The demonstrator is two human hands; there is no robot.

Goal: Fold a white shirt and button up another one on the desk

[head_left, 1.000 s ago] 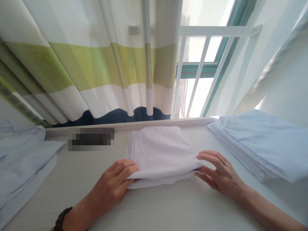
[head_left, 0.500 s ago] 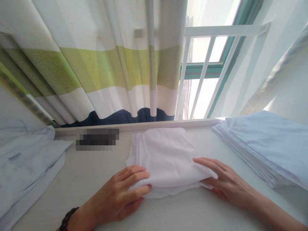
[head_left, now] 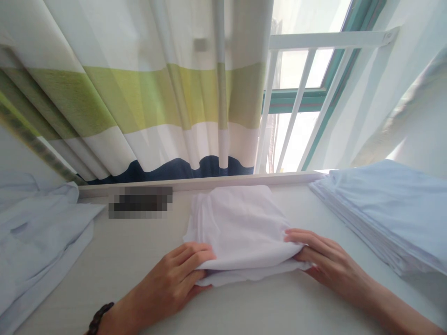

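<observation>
A folded white cloth (head_left: pixel 240 223) lies on the white table (head_left: pixel 244 307) in front of me. My left hand (head_left: pixel 174 279) grips its near left corner, fingers curled over the top layer. My right hand (head_left: pixel 324 265) holds the near right corner, fingers on top and thumb tucked under the fold. Both hands are closed on the fabric. A dark bracelet (head_left: pixel 99 316) sits on my left wrist.
A stack of folded pale blue cloths (head_left: pixel 387 218) rests at the right. Crumpled pale cloth (head_left: pixel 38 237) lies at the left. Behind the table's raised back edge (head_left: pixel 195 182) hang a striped curtain (head_left: pixel 139 102) and a barred window (head_left: pixel 300 93).
Both hands stayed on the cloth's near corners; they slid inward onto it half a second ago and have now drawn slightly back, keeping their grip. The view shifted a little.
</observation>
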